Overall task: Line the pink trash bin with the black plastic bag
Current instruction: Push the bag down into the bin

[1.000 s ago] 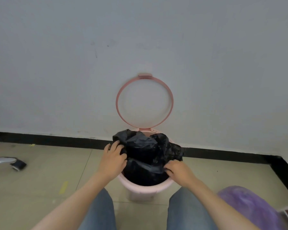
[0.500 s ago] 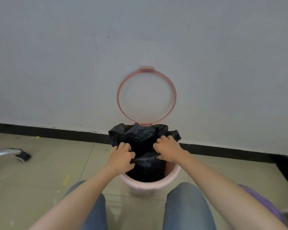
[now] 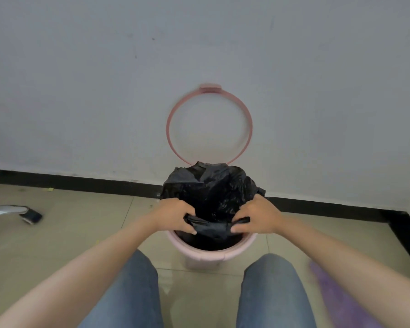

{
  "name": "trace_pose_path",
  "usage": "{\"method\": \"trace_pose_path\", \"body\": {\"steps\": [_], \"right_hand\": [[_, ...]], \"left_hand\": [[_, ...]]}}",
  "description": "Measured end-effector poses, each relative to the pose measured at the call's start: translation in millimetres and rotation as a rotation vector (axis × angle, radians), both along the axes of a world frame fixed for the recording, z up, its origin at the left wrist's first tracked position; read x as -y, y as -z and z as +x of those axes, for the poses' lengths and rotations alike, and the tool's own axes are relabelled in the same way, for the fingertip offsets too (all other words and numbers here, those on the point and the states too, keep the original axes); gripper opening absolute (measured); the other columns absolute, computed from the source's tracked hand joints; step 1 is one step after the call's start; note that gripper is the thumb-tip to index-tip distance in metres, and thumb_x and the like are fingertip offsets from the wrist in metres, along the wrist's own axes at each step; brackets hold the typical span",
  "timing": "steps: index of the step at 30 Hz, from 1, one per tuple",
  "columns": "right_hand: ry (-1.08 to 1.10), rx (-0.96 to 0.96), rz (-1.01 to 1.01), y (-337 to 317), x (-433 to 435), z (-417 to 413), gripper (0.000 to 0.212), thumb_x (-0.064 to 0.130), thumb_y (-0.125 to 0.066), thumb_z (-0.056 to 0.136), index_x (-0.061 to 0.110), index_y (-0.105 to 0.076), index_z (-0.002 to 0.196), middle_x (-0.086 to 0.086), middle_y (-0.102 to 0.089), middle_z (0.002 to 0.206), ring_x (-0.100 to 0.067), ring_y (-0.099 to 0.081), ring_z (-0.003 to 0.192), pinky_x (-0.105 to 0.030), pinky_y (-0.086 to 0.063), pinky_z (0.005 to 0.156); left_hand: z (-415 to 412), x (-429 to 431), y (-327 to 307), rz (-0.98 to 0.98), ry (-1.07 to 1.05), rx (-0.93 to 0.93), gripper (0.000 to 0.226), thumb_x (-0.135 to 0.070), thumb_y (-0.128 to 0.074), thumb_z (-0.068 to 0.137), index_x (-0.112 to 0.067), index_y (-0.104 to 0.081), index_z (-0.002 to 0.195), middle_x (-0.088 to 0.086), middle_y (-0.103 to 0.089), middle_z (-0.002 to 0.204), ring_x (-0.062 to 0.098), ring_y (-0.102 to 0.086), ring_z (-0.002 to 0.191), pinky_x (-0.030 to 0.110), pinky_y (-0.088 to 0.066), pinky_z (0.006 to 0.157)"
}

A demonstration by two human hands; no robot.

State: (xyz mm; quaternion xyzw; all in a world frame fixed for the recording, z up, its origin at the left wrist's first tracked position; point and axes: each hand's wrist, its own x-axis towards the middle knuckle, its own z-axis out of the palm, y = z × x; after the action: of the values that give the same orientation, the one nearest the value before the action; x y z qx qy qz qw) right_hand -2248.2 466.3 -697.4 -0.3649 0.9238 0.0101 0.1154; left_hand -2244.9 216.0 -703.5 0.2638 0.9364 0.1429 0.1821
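Your left hand (image 3: 175, 216) and right hand (image 3: 258, 217) are both pinching the crinkly black plastic bag's (image 3: 213, 188) near edge over the round pink plastic trash bin's (image 3: 211, 254) rim.

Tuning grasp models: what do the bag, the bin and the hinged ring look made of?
Black bag: thin plastic film, glossy, going by its fine crinkles and sharp highlights; both hands, left and right, bunch its near edge.
Pink bin: probably rigid moulded plastic, smooth and matte, with a rolled rim.
Pink ring: likely the same plastic; it holds its round shape upright against the wall.
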Motion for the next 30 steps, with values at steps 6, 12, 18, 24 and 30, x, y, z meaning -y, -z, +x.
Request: {"method": "trace_pose_path", "body": {"steps": [6,12,18,24,30], "right_hand": [[-0.301,-0.660,0.078,12.8,-39.3,19.1,0.014,0.002,-0.046,0.081,0.012,-0.057,0.083,0.004,-0.048,0.038,-0.015,-0.044,0.036,-0.025,-0.033,0.055],[-0.509,-0.677,-0.034,53.6,-45.3,52.3,0.029,0.004,-0.032,0.093,0.015,-0.060,0.092,0.004,-0.061,0.063,-0.015,-0.055,0.058,-0.026,-0.040,0.067],[-0.350,-0.474,-0.025,75.3,-58.3,74.1,0.018,0.019,-0.046,0.081,0.018,-0.064,0.083,0.003,-0.064,0.068,-0.017,-0.061,0.066,-0.023,-0.055,0.069],[-0.041,-0.523,-0.086,80.4,-48.1,76.4,0.055,0.035,-0.025,0.096,0.017,-0.060,0.058,0.001,-0.062,0.067,-0.017,-0.055,0.070,-0.024,-0.046,0.063],[0.432,-0.456,-0.451,81.5,-27.7,80.0,0.040,0.040,-0.031,0.094,0.013,-0.059,0.083,-0.010,-0.067,0.090,-0.015,-0.045,0.091,-0.024,-0.050,0.070]], "left_hand": [[9.7,28.4,2.6,-0.306,0.234,-0.404,0.018,-0.032,-0.068,0.075,-0.017,-0.060,0.077,-0.003,-0.065,0.063,0.015,-0.061,0.058,0.022,-0.025,0.044],[66.1,30.7,36.9,-0.440,0.247,-0.402,0.053,-0.039,-0.085,0.036,-0.018,-0.072,0.082,0.001,-0.064,0.053,0.015,-0.054,0.033,0.017,-0.018,0.036],[101.0,4.1,30.8,-0.277,-0.095,-0.266,0.061,-0.056,-0.055,0.079,-0.010,-0.054,0.120,0.013,-0.072,0.080,0.023,-0.068,0.066,0.024,-0.040,0.043],[83.4,-62.7,45.9,-0.030,-0.063,-0.382,0.036,-0.038,-0.056,0.079,-0.019,-0.062,0.109,0.013,-0.062,0.118,0.027,-0.067,0.095,0.034,-0.055,0.067],[76.9,-63.9,71.1,-0.181,-0.132,-0.117,0.060,-0.054,-0.024,0.092,-0.038,0.004,0.143,0.010,-0.008,0.158,0.036,-0.007,0.143,0.056,-0.003,0.115]]}}
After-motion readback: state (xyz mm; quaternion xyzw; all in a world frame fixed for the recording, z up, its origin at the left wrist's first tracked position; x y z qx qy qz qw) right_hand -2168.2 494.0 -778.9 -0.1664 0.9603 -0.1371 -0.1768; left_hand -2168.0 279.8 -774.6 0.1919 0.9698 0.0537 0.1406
